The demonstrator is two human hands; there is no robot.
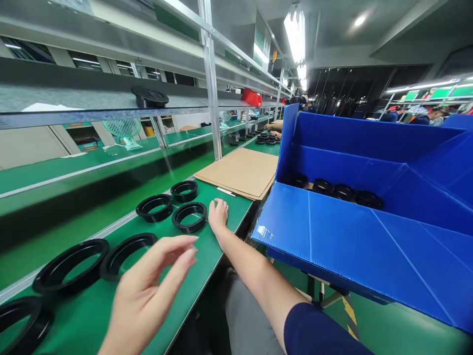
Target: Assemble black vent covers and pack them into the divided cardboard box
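My left hand [148, 291] is raised over the near part of the green bench top [195, 261]. Its thumb and index finger are a little apart, with nothing between them. Beside it lies a black ring [111, 264], partly hidden behind the hand. Farther along, my right hand [219, 214] rests at the bench's right side, fingers loosely stretched forward and no object visible in it. Just left of that hand sits another black ring [178, 223]. Two more, a black ring [143, 213] and a smaller-looking black ring [184, 196], lie behind it.
Larger-looking black rings [55, 286] lie at the near left. Brown cardboard sheets [240, 170] cover the bench farther along. A big blue corrugated box [332, 227] at the right holds several black parts [343, 192]. A metal post [212, 93] carries shelving above; a co-worker's hand [275, 129] shows beyond.
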